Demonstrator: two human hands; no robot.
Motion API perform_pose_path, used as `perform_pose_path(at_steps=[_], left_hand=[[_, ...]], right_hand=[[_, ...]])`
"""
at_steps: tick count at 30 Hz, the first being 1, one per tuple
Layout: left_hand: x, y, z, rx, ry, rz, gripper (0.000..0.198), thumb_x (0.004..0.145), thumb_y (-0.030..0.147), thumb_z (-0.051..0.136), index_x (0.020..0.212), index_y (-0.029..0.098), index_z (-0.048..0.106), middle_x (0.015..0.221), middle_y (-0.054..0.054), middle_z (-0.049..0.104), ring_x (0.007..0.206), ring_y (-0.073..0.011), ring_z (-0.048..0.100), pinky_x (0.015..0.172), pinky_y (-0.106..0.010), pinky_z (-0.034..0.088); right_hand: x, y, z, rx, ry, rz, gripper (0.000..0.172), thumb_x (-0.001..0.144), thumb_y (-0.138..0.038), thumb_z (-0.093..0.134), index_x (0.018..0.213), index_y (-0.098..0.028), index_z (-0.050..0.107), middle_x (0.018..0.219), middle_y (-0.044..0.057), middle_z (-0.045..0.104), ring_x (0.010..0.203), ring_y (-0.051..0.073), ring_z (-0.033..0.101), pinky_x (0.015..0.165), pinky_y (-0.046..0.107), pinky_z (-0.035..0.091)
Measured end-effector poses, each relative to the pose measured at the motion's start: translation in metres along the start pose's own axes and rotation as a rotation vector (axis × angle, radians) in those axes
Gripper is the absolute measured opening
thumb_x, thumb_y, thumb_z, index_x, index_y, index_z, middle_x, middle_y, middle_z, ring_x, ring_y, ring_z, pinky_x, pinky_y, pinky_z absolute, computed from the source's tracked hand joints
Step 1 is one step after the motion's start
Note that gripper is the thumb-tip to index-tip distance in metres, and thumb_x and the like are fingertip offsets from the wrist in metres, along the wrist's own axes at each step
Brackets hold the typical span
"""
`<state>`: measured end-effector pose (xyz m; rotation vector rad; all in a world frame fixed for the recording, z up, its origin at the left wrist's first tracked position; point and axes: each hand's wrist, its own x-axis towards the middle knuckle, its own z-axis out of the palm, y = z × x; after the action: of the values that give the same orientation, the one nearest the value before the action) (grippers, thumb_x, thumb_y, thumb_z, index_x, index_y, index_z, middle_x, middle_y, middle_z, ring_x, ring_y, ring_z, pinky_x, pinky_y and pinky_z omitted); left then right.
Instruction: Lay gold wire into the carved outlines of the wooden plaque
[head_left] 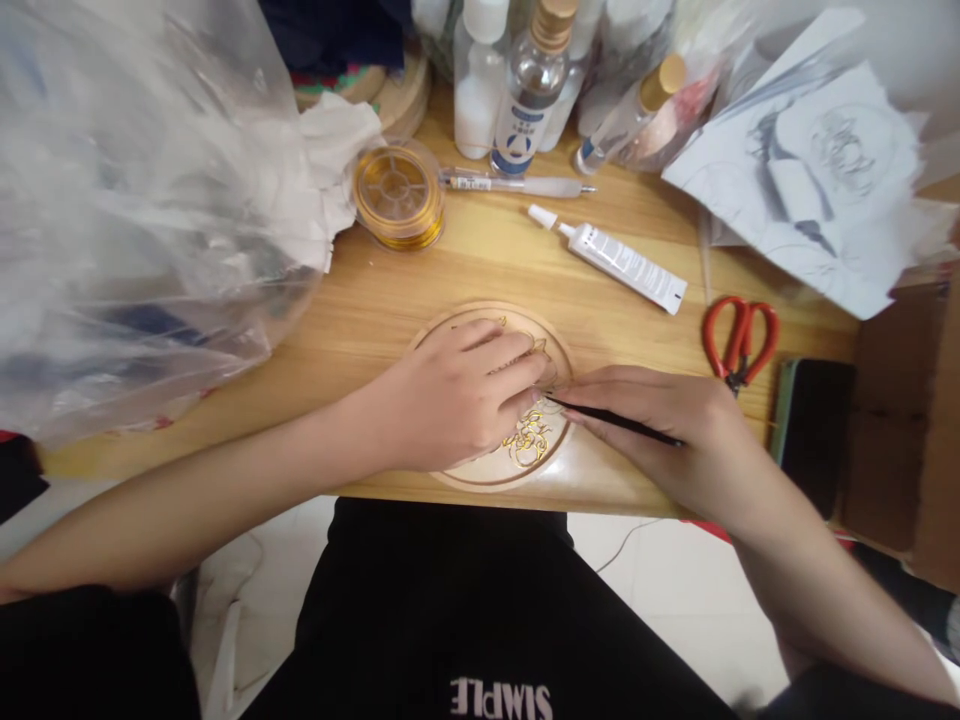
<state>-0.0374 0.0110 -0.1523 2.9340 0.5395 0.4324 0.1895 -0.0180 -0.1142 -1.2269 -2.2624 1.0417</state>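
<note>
A round wooden disc with a raised rim lies near the table's front edge. Gold wire is shaped into curling outlines on its face. My left hand lies across the disc, fingers stretched towards the right, covering much of the design; nothing shows in its grip. From the right, my right hand pinches black tweezers. Their tips point left and meet the disc beside my left fingertips. What the tips touch is too small to make out.
A spool of gold wire, a pen and an uncapped glue tube lie beyond the disc. Bottles stand behind. Red-handled pliers, a phone and drawn paper sheets are right; a plastic bag bulges left.
</note>
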Motion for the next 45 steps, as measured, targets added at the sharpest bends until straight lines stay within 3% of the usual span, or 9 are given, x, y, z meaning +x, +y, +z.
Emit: perform_pose_path(at_steps=[8,24,34,45], left_hand=[[-0.001,-0.001,0.0,0.004,-0.029,0.011,0.033,0.098,0.035,0.041,0.108,0.016,0.066,0.115,-0.01,0.066,0.108,-0.0284,0.057,0.091,-0.046,0.046],[0.0,-0.001,0.002,-0.032,-0.022,0.002,0.029,0.097,0.027,0.041,0.099,0.015,0.068,0.113,-0.01,0.067,0.111,-0.0269,0.057,0.093,-0.043,0.044],[0.0,-0.001,0.001,-0.066,-0.012,0.006,0.027,0.096,0.027,0.044,0.105,0.014,0.067,0.115,-0.011,0.066,0.112,-0.0269,0.055,0.095,-0.043,0.042],[-0.002,0.0,-0.001,-0.054,0.011,0.032,0.025,0.092,0.025,0.049,0.097,0.014,0.07,0.115,-0.011,0.064,0.116,-0.0275,0.053,0.102,-0.044,0.04]], right_hand=[[0.009,0.002,-0.003,0.028,-0.022,0.018,0.016,0.088,-0.022,0.062,0.098,-0.028,0.074,0.091,-0.001,0.076,0.08,0.016,0.073,0.07,0.026,0.057],[0.001,-0.008,0.014,0.027,0.196,0.208,0.006,0.081,-0.019,0.07,0.083,-0.02,0.075,0.081,0.003,0.077,0.069,0.016,0.072,0.061,0.026,0.057],[-0.011,-0.026,0.046,-0.069,0.461,0.328,0.01,0.082,-0.02,0.065,0.081,-0.017,0.074,0.076,0.005,0.075,0.066,0.016,0.069,0.057,0.026,0.054],[-0.013,-0.045,0.087,-0.13,0.773,0.465,0.013,0.083,-0.024,0.062,0.078,-0.017,0.072,0.071,0.006,0.073,0.062,0.016,0.066,0.059,0.028,0.054]])
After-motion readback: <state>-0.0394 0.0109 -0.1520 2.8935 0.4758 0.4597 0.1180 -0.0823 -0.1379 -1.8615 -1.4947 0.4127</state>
